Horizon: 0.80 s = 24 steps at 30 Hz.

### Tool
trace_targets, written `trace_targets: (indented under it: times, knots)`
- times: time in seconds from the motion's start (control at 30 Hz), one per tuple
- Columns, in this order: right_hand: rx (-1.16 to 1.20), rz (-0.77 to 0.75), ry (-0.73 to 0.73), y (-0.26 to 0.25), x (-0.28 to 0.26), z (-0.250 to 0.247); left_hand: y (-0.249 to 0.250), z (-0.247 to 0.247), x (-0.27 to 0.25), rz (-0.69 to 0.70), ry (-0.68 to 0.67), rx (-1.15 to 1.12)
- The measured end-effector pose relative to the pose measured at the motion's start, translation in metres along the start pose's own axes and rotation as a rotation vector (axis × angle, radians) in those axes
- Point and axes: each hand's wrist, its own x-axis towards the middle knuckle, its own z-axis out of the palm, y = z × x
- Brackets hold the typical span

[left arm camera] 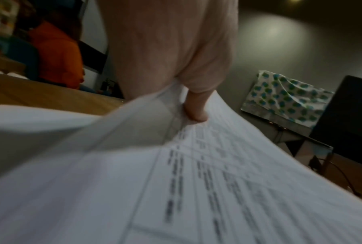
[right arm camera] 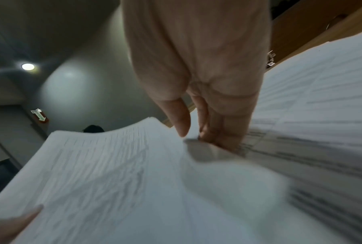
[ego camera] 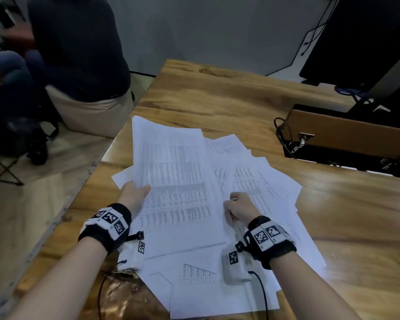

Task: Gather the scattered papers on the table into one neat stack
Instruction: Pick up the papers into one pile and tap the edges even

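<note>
Several printed white sheets (ego camera: 261, 179) lie fanned out on the wooden table (ego camera: 217, 95), and more sheets (ego camera: 201, 289) lie near the front edge. A sheaf of printed sheets (ego camera: 173, 179) is lifted above them. My left hand (ego camera: 136, 195) grips its left edge, thumb (left arm camera: 194, 109) on top of the page (left arm camera: 196, 181). My right hand (ego camera: 238, 206) is curled at the sheaf's right edge; its thumb (right arm camera: 180, 118) and fingers (right arm camera: 222, 130) pinch the paper (right arm camera: 113, 173). Both wrist views are blurred.
A brown case (ego camera: 333, 132) with a metal latch and black cables (ego camera: 284, 135) sits at the right. Behind it stands a dark monitor (ego camera: 360, 38). A person (ego camera: 79, 54) sits beyond the table's left edge. A patterned cloth (left arm camera: 280, 102) hangs farther back.
</note>
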Motion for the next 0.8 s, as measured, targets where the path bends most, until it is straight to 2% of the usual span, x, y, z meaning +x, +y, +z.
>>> trace_targets:
  times: [0.07, 0.17, 0.27, 0.33, 0.43, 0.53, 0.7, 0.8]
  knots:
    - [0.03, -0.007, 0.028, 0.002, -0.002, -0.001, 0.0, 0.002, -0.003, 0.01, -0.09, 0.025]
    - [0.203, 0.007, 0.062, 0.002, -0.008, -0.009, -0.001, 0.002, -0.006, 0.001, -0.182, 0.077]
    - [0.343, 0.067, -0.012, -0.004, -0.014, -0.012, -0.004, 0.001, -0.005, 0.0, -0.213, 0.108]
    - [0.31, 0.062, -0.08, -0.006, -0.015, -0.002, -0.005, 0.005, -0.006, 0.012, -0.241, 0.095]
    - [0.206, -0.033, -0.06, -0.002, -0.017, 0.015, -0.003, 0.008, -0.009, 0.058, -0.225, 0.058]
    - [0.281, -0.099, -0.049, 0.002, -0.024, 0.011, -0.002, 0.003, -0.008, 0.139, -0.19, 0.065]
    - [0.549, -0.172, -0.102, 0.011, -0.03, -0.014, 0.002, 0.0, -0.005, 0.016, -0.227, -0.211]
    - [0.62, -0.2, -0.125, 0.009, -0.033, -0.017, 0.004, 0.012, -0.011, 0.0, -0.301, -0.175]
